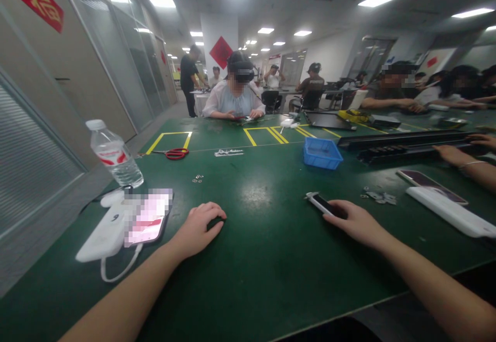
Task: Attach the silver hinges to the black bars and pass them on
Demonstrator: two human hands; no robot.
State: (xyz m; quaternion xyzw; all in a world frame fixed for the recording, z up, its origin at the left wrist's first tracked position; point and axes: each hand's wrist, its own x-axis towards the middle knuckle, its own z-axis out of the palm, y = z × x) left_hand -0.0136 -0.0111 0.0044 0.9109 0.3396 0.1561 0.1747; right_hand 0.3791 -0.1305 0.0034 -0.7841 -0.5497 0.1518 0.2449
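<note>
My left hand rests on the green tabletop, palm down. Its fingers are loosely bent, the thumb stands apart from them, and I see nothing in the hand. On the right, my right hand is closed around a slim silver-and-black tool. The tool's far end has a short metal crosspiece and points away to the left; its near end is hidden in my fingers. Several small metal pieces lie beyond my left hand. Flat grey metal parts lie to the right of my right hand.
A phone, white power bank and water bottle stand left. Red-handled scissors, a metal strip and a blue bin lie farther back. Another person's hands touch black rails; a person sits opposite.
</note>
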